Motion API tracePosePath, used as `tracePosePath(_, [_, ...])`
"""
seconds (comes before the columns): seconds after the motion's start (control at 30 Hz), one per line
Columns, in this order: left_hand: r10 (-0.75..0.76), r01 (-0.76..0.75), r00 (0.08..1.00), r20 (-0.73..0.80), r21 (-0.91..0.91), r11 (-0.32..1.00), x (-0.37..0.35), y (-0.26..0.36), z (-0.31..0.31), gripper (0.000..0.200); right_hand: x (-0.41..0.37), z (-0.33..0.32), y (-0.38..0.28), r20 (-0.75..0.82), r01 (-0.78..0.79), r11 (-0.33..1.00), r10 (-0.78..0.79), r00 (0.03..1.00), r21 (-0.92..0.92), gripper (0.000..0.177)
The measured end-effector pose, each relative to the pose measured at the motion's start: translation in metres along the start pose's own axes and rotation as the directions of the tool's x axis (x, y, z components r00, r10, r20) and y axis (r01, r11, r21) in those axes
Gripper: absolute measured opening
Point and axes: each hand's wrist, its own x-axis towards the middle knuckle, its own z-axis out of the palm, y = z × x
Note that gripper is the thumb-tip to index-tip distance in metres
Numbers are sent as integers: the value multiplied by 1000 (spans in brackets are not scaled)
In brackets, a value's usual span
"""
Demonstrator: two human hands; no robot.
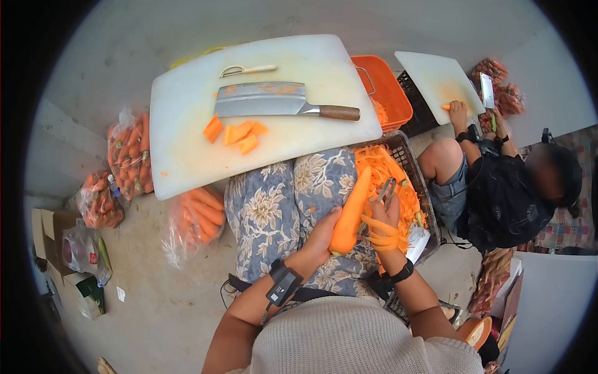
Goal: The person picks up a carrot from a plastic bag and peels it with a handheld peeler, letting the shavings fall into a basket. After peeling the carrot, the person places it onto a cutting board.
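Observation:
A large carrot (352, 215) is held at its lower end by my left hand (321, 235), fingers wrapped round it. To its right, my right hand (385, 227) grips a peeler (389, 190), with orange peel strips draped over the fingers. Beyond that hand, a dark crate (408, 156) holds a heap of carrot peelings (380, 163). On the white cutting board (187, 106) in front of me lie a cleaver (261, 100) with a wooden handle, a second peeler (249, 70) and several carrot chunks (240, 134).
Bags of carrots (131, 153) stand on the floor at the left, another bag (199, 215) nearer my legs. Behind the board's right side is an orange bin (395, 93). A co-worker (504, 193) cuts at another board (436, 78) on the right.

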Motion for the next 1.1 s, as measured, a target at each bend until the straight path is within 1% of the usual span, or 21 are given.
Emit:
tracePosePath(0.03, [2,-2,1000,4,3,1000,-2,1,4,44,-12,8,-8,33,75,992,-72,997,-98,21])
tracePosePath(0.07, [8,-8,1000,-4,45,999,-5,2,8,42,-14,8,1,33,79,992,-76,997,-97,21])
tracePosePath(0.1, [16,-15,1000,-13,85,996,-7,4,11,40,-12,6,17,97,317,881,-302,948,-350,27])
tracePosePath(0.13, [18,-17,1000,-13,86,996,-8,4,12,40,-11,8,22,216,514,654,-483,848,-555,33])
tracePosePath(0.17, [40,-37,999,-33,97,995,-9,4,13,41,-11,9,25,218,515,654,-482,848,-554,33])
tracePosePath(0.23, [65,-59,996,-58,104,993,-11,5,14,41,-9,13,29,166,417,758,-388,906,-502,39])
tracePosePath(0.27, [77,-70,996,-52,118,991,-10,6,15,42,-7,13,30,168,416,758,-386,907,-502,39])
tracePosePath(0.33, [80,-73,996,-44,131,989,-11,8,16,43,-4,12,32,191,459,691,-432,881,-558,37])
tracePosePath(0.47, [85,-78,996,-33,181,980,-8,10,17,47,5,11,31,189,429,697,-396,898,-575,37])
tracePosePath(0.53, [90,-83,995,-29,192,978,-6,9,15,48,6,12,32,200,443,702,-404,893,-558,34])
tracePosePath(0.63, [101,-85,992,-72,199,976,-1,6,10,48,23,13,31,168,424,705,-405,899,-568,31])
tracePosePath(0.67, [81,-68,996,-45,252,965,-2,6,8,48,32,12,31,169,421,706,-401,900,-570,31])
tracePosePath(0.7, [60,-51,998,-19,305,951,-3,6,6,48,43,9,32,112,358,748,-360,926,-559,28])
tracePosePath(0.73, [57,-48,998,-23,303,952,-1,4,5,48,54,7,34,56,295,786,-316,947,-543,25])
tracePosePath(0.77, [74,-54,996,-53,313,948,2,0,4,48,64,5,35,57,291,787,-312,948,-544,25])
tracePosePath(0.83, [90,-58,992,-87,317,947,3,-1,4,47,80,3,37,32,192,769,-218,975,-610,22])
tracePosePath(0.87, [76,-48,994,-84,299,953,2,2,7,47,83,4,38,21,186,803,-211,977,-566,21])
tracePosePath(1.0, [46,-25,996,-81,245,969,0,7,11,46,98,6,38,5,149,851,-170,986,-504,20])
tracePosePath(1.07, [41,-23,997,-68,250,968,-1,6,10,46,113,-3,43,5,64,913,-68,998,-403,24])
tracePosePath(1.1, [40,-25,998,-55,255,967,-1,6,10,45,118,-7,47,4,62,914,-66,998,-401,24])
